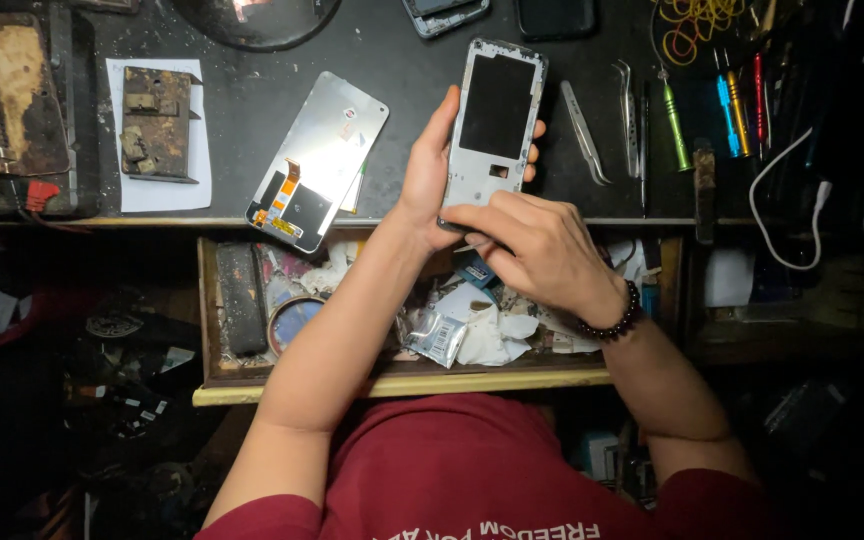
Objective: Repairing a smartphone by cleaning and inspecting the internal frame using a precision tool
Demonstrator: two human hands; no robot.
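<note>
Phone frame [497,125]: silver mid-frame with a dark rectangular panel, stood upright above the open drawer [214,300] and held between your two hands. Your left hand [430,175] wraps its left edge from behind, thumb up along the side, fingertips showing past the right edge. Your right hand [542,250] lies just below the frame, fingers curled and pressed to its bottom end; a dark bead bracelet [612,320] circles that wrist.

Display panel [317,160]: left of the frame, face down on the dark bench, orange flex cable at its lower end.

Tweezers [584,130]: just right of the frame, lying flat; a second pair [627,115] further right.

Screwdrivers [674,125]: well right of the frame, green, blue and red handles in a row.

White cable [777,215]: far right of the frame.

Drawer contents: below the frame, crumpled paper, a foil packet [439,337], a round tin [292,320].

Rusted metal block [157,122]: far left of the frame, on white paper.
</note>
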